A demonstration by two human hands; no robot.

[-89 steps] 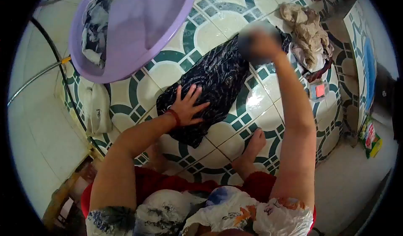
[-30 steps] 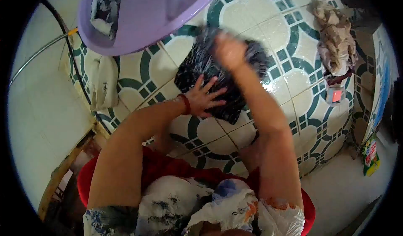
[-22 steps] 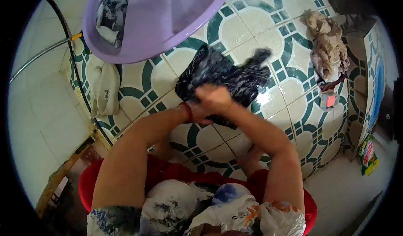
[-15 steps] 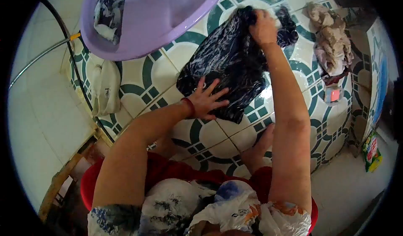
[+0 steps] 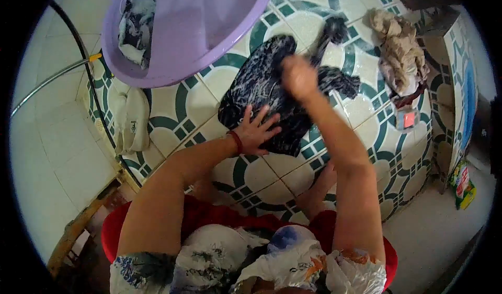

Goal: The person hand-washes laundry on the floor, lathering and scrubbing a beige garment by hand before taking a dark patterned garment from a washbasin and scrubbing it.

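A dark patterned cloth (image 5: 261, 74) lies bunched on the wet tiled floor, with two loose ends stretching to the upper right. My left hand (image 5: 255, 132) rests flat on its near edge, fingers spread, a red band at the wrist. Over the middle of the cloth, my right hand (image 5: 299, 78) is closed in a fist, slightly blurred. The cloth gathers around that fist, and what lies inside the fingers is hidden.
A purple basin (image 5: 180, 27) with wet dark and white fabric (image 5: 140, 25) stands at the upper left. Below it lies a whitish cloth item (image 5: 132, 121). Beige clothes (image 5: 401, 53) and a small clear box (image 5: 408, 119) are at right. A hose (image 5: 49, 87) runs along the left.
From half a second ago, my right hand has pulled back toward me and left from the cloth's far end, and the cloth has bunched. My left hand stays spread on the near edge.
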